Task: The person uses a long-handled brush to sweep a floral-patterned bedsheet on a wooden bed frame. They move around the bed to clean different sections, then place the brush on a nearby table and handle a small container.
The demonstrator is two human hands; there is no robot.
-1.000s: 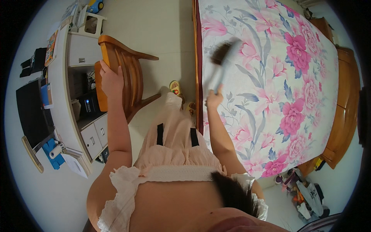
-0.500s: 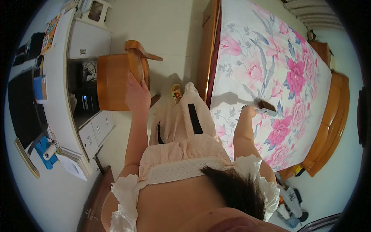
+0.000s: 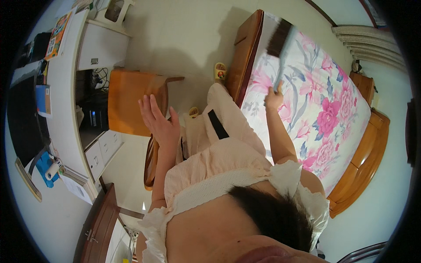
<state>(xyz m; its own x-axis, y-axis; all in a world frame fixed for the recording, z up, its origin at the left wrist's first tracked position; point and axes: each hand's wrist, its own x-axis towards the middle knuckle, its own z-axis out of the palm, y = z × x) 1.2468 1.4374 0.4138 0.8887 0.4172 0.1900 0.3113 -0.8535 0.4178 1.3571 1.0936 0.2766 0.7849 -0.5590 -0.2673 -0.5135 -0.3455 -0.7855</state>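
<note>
My right hand (image 3: pixel 274 98) is closed round the handle of a bed brush (image 3: pixel 280 39). The brush has dark bristles and a pale blue-grey handle, and it is slightly blurred. It extends away from my hand over the far left corner of the bed; whether its bristles touch the cover I cannot tell. Beneath lies a white bedspread (image 3: pixel 309 90) with pink flowers and grey-blue leaves. My left hand (image 3: pixel 161 124) is open, fingers stretched out, with nothing in it. It is nearest the brown wooden chair (image 3: pixel 127 98), in front of the seat's right side.
A white desk (image 3: pixel 66 94) with a monitor (image 3: pixel 24 116) and books runs along the left. Yellow slippers (image 3: pixel 219 72) are on my feet. The bed's wooden footboard (image 3: pixel 245 52) stands close to my legs. At lower left is a brown door (image 3: pixel 98 225).
My right hand has swung the brush away from me and leftward, toward the bed's far left corner. My left hand has let go of the chair and opened. I have stepped and turned slightly.
</note>
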